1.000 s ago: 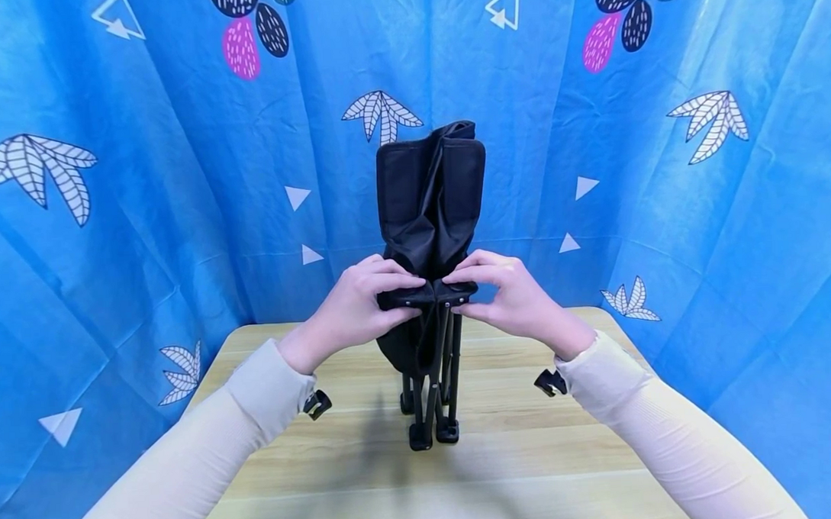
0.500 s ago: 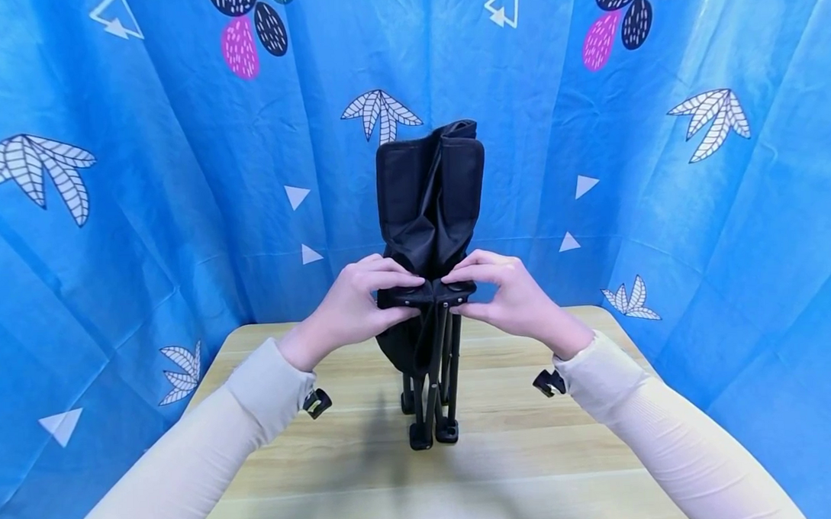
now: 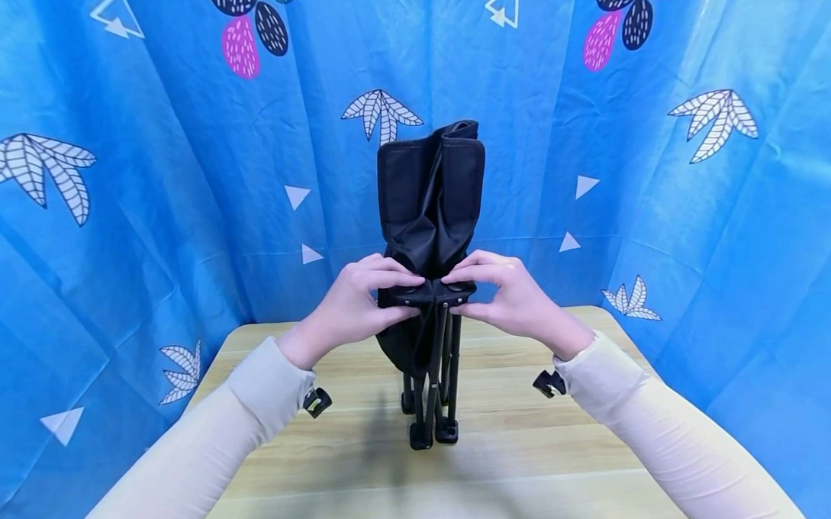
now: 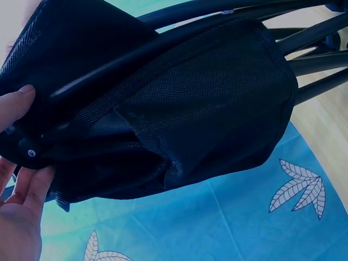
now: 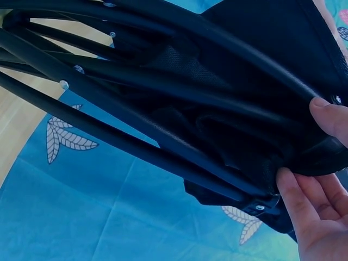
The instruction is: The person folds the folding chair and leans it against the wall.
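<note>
A black folding chair (image 3: 433,213), folded up, stands upright at the middle of the table in the head view. Its fabric is bunched between dark tube legs (image 3: 433,381) with black feet. My left hand (image 3: 365,301) pinches the left armrest end (image 3: 406,296), thumb below and fingers on top. Opposite it, my right hand (image 3: 502,293) grips the right armrest end (image 3: 455,292) the same way. The left wrist view has a mesh pocket (image 4: 212,92) hanging beside the tubes. Rivets join the crossed tubes (image 5: 163,130) in the right wrist view.
The wooden table (image 3: 313,462) has rounded far corners. A blue patterned curtain (image 3: 268,180) surrounds it at the back and both sides. Black wrist-worn pieces (image 3: 317,403) show below each sleeve cuff.
</note>
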`<action>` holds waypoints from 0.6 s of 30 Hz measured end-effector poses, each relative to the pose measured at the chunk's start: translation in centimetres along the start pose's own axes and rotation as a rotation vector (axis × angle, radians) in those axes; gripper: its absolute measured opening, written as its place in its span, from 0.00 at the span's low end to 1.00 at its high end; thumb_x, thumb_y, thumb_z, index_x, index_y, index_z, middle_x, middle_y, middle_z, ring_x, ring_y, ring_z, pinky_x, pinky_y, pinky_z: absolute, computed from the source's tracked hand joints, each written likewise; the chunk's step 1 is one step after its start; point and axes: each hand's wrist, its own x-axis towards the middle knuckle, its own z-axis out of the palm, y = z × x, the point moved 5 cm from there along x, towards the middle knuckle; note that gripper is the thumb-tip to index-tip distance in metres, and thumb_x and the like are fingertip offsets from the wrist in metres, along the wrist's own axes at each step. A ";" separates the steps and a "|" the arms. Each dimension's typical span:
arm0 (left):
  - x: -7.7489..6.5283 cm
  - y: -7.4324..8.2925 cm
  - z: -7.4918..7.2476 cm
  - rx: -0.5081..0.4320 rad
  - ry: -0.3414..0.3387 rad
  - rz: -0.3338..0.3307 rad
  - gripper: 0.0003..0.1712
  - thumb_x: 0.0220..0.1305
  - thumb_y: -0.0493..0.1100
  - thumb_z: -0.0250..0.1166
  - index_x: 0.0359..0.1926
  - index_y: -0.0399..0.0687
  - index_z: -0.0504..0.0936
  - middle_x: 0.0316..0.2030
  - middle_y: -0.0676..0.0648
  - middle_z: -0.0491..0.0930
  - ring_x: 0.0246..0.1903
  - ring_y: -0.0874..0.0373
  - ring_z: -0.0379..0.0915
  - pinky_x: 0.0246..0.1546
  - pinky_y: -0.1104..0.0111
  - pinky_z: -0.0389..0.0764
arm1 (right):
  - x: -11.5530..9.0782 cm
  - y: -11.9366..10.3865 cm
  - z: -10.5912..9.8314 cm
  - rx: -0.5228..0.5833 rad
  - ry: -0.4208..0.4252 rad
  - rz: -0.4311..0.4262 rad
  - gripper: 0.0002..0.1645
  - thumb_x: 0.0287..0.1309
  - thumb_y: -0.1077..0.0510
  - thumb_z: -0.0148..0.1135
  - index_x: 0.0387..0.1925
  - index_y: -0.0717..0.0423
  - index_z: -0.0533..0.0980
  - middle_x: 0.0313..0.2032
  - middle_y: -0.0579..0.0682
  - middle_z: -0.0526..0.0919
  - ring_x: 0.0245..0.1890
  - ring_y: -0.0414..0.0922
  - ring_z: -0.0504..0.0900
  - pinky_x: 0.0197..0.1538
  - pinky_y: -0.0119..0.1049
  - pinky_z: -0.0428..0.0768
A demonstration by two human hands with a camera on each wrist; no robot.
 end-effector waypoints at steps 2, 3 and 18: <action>0.0 0.0 0.0 -0.003 0.004 0.000 0.22 0.55 0.34 0.85 0.52 0.43 0.94 0.45 0.44 0.92 0.46 0.50 0.82 0.42 0.51 0.84 | 0.0 0.0 0.0 -0.001 0.003 0.002 0.24 0.52 0.68 0.85 0.52 0.55 0.90 0.46 0.52 0.89 0.43 0.46 0.85 0.44 0.38 0.84; 0.0 0.1 0.0 -0.004 0.005 0.000 0.22 0.55 0.34 0.85 0.52 0.42 0.94 0.45 0.44 0.92 0.46 0.50 0.82 0.42 0.52 0.84 | -0.1 0.0 0.0 -0.001 0.005 0.003 0.24 0.52 0.68 0.85 0.52 0.55 0.90 0.46 0.52 0.89 0.43 0.46 0.85 0.44 0.38 0.84; -0.3 0.2 -0.3 0.006 0.036 0.031 0.25 0.52 0.34 0.87 0.53 0.39 0.93 0.48 0.42 0.91 0.49 0.48 0.83 0.48 0.57 0.87 | -0.4 -0.3 -0.1 -0.055 0.050 -0.060 0.25 0.50 0.67 0.86 0.52 0.58 0.90 0.48 0.54 0.88 0.46 0.50 0.86 0.47 0.47 0.87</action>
